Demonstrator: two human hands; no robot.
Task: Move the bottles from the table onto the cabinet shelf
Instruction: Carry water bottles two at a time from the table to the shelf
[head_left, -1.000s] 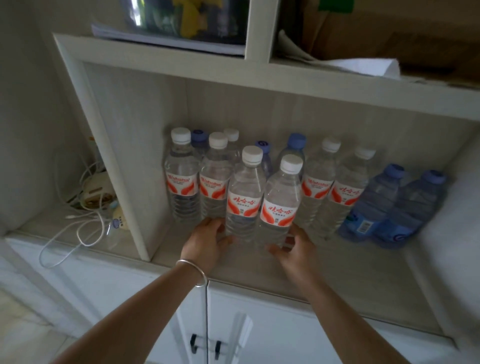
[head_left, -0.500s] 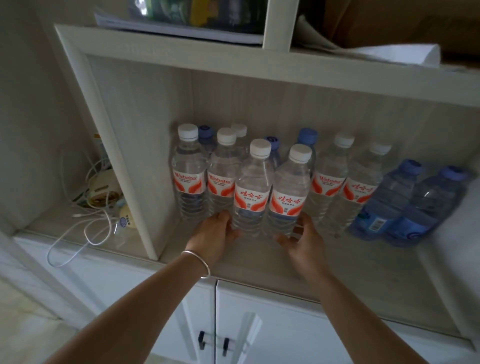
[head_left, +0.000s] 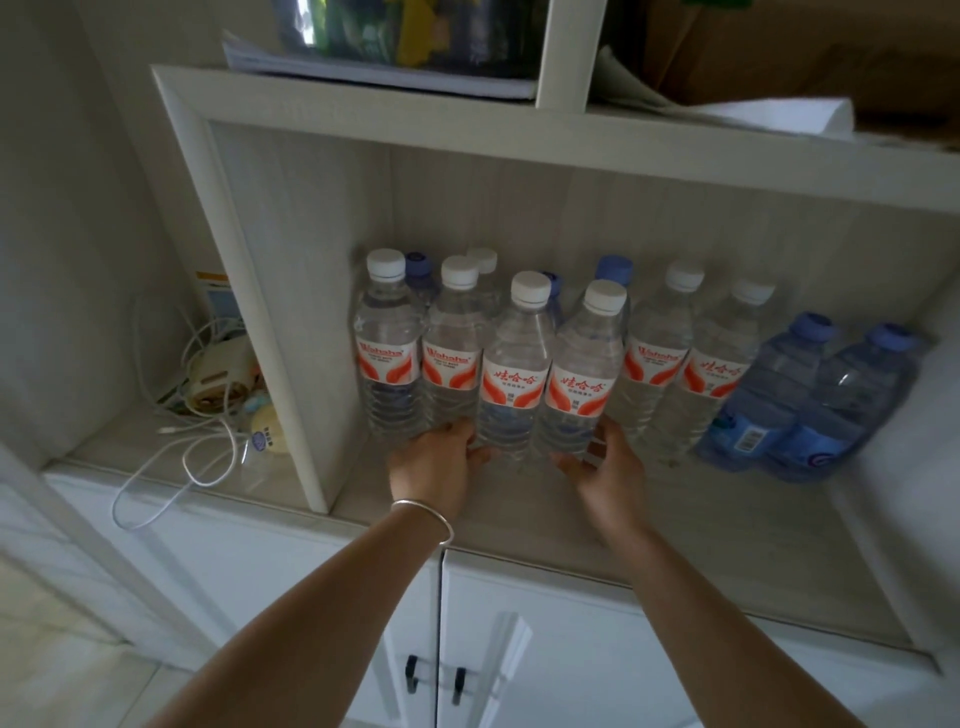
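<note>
The head view looks down into an open cabinet shelf (head_left: 675, 525) of pale wood grain, and everything here is placed relative to that shelf. Two clear bottles with white caps and red-and-white labels stand upright at the front of the group: the left front bottle (head_left: 514, 374) and the right front bottle (head_left: 582, 384), touching each other side by side. The left hand (head_left: 436, 462) is curled against the base of the left front bottle, fingers on its lower ribs, a thin silver bracelet (head_left: 423, 514) on the wrist. The right hand (head_left: 605, 462) cups the base of the right front bottle in the same way; whether either hand grips firmly or only rests against the plastic cannot be told. Behind and to both sides of these two stand more white-capped bottles (head_left: 387, 353) in a row toward the shelf's back wall, with blue caps showing between them. Toward the shelf's right end two blue-tinted bottles (head_left: 810, 400) lean to the right. Left of the shelf's upright divider, a tangle of white cables (head_left: 182, 457) lies in the neighbouring compartment. Below the shelf, two white cabinet doors (head_left: 571, 649) with dark handles are closed.
</note>
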